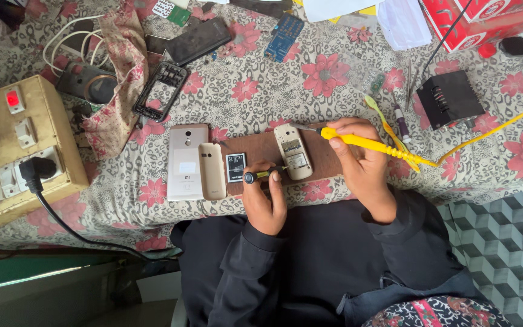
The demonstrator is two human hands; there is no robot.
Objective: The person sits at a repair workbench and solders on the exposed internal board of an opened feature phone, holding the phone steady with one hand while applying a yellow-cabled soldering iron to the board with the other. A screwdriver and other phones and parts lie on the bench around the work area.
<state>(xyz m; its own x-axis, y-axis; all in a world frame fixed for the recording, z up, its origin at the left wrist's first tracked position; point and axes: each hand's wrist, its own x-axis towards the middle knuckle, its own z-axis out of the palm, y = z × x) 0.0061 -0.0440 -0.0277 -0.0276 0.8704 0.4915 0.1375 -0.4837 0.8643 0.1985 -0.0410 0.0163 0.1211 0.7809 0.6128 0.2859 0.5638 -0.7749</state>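
A small keypad phone (293, 151) with its back open lies on a brown wooden board (328, 158). My right hand (361, 163) grips a yellow soldering iron (370, 144); its metal tip rests at the phone's top edge. My left hand (263, 200) holds a small screwdriver (260, 175) with a black cap, its shaft pointing at the phone's lower left side. A black battery (235, 168) lies on the board just left of the phone.
A beige back cover (212, 171) and a silver smartphone (184, 160) lie left of the board. A switch board (7, 145) with a black plug (31, 171) stands far left. A phone frame (160, 91), blue circuit board (284, 36), black box (449, 97) and red boxes (479, 21) lie behind on the flowered cloth.
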